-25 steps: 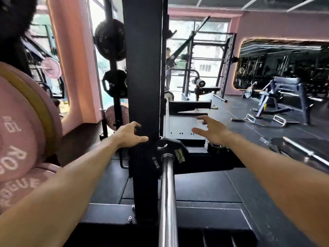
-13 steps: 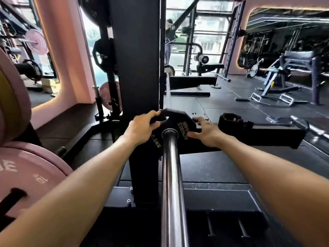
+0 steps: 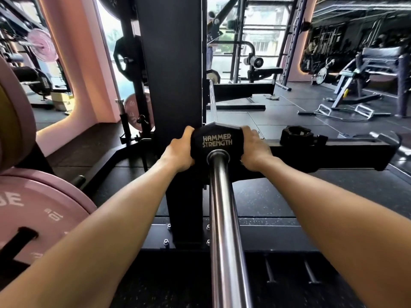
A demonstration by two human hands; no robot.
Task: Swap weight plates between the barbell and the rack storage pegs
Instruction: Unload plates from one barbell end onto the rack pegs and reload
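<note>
You have the small black plate clasped by its two edges, your left hand curled round the left rim and your right hand round the right, both equally near and both closed on it; the plate sits threaded on the barbell sleeve, whose long axis runs straight from the plate back toward you; so the plate probably has to slide along that chrome length to come free, square to the bar lest it bind; the sleeve looks smooth and bare between plate and you; the rack upright stands just beside your left knuckles, so room there is tight; a collar rests on the black beam to your right; pink plates hang near your left forearm.
</note>
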